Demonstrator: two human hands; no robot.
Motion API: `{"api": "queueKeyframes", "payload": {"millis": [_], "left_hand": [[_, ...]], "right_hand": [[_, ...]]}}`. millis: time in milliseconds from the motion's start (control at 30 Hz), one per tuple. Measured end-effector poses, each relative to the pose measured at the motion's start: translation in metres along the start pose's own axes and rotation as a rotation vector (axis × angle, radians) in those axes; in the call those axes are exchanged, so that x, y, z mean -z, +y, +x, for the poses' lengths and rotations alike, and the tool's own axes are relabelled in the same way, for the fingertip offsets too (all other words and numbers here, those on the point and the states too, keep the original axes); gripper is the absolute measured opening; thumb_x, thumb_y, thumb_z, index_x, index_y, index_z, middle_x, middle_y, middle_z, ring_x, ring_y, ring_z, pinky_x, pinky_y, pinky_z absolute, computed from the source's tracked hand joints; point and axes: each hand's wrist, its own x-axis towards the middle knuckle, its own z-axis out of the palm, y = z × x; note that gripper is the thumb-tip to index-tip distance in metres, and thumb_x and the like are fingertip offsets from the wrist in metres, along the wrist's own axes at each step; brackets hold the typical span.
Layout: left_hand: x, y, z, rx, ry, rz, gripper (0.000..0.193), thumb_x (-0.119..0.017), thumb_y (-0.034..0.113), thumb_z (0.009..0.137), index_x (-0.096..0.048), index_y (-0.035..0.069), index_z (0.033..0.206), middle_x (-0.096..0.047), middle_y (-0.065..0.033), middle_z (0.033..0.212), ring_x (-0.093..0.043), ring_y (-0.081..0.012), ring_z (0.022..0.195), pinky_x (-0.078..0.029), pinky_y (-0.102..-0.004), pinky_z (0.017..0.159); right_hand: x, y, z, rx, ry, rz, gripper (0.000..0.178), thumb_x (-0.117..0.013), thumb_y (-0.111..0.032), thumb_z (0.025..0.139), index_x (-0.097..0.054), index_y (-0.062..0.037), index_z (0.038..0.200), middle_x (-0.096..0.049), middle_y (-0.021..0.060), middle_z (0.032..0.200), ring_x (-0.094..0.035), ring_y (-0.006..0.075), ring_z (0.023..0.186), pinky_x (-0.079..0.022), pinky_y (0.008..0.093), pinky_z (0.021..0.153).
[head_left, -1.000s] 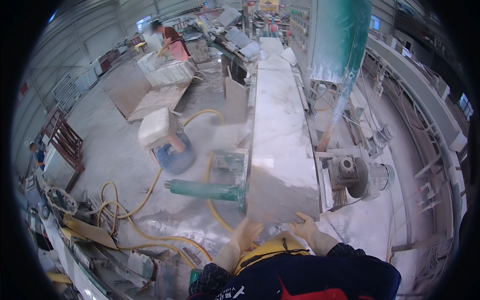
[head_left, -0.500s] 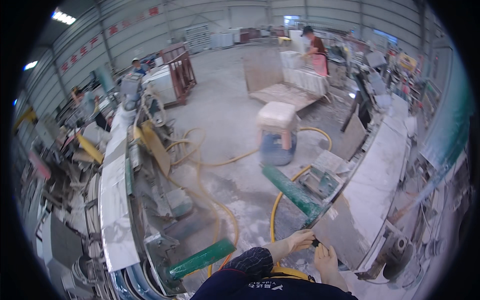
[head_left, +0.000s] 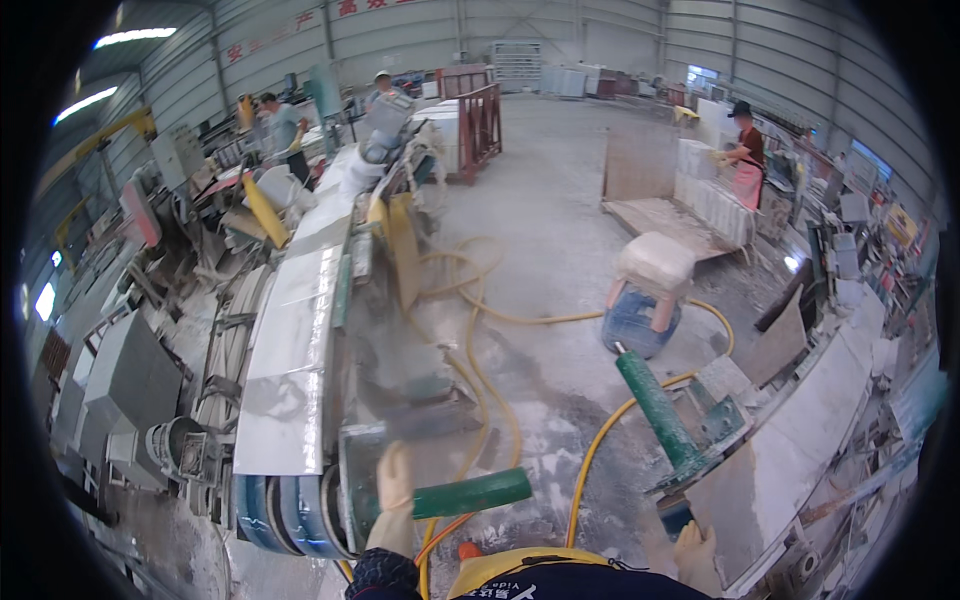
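Currently the left hand (head_left: 395, 482) is raised, fingers straight and close together, with nothing seen in its grasp. It overlaps the inner end of a green roller (head_left: 475, 493) from this view; whether it touches cannot be told. The right hand (head_left: 697, 552) is low, well apart from the other, at the near end of a grey-and-white slab (head_left: 735, 490) that runs away toward the upper right. Its fingertips look close to the slab's edge, but whether they press, grasp or merely hang there, I cannot tell. A second green roller (head_left: 655, 412) sticks out just beside that end. Over to the left, a glossy pale slab (head_left: 285, 400) lies flat above blue belt loops (head_left: 290, 515), and a yellow hose (head_left: 585, 470) curves across the floor (head_left: 548, 400) between. Judging by the posture, the step in hand is being placed at the slab's near end, not lifting it; any grip there would call for both hands at its edge.
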Motion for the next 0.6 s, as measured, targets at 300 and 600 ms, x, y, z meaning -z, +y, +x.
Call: {"api": "queueKeyframes", "payload": {"millis": [300, 600], "left_hand": [[0.213, -0.011, 0.037, -0.107, 0.44, 0.466, 0.043, -0.047, 0.019, 0.103, -0.05, -0.006, 0.139, -0.055, -0.0266, 0.137, -0.051, -0.0415, 0.127, -0.039, -0.0446, 0.109], [0.226, -0.057, 0.078, -0.117, 0.249, 0.86, 0.053, -0.053, 0.024, 0.095, -0.049, -0.004, 0.14, -0.05, -0.0298, 0.143, -0.04, -0.0489, 0.136, -0.02, -0.0546, 0.119]], "right_hand": [[-0.027, 0.005, 0.008, 0.171, -0.006, -0.193, 0.084, -0.042, -0.064, 0.095, -0.029, -0.0087, 0.157, -0.03, 0.0038, 0.163, -0.024, 0.0157, 0.151, -0.025, 0.0258, 0.12], [-0.075, 0.029, -0.029, 0.265, -0.051, -0.012, 0.078, -0.03, -0.06, 0.099, -0.019, -0.0119, 0.16, -0.018, 0.0018, 0.168, -0.017, 0.0147, 0.153, -0.011, 0.0371, 0.125]]}}
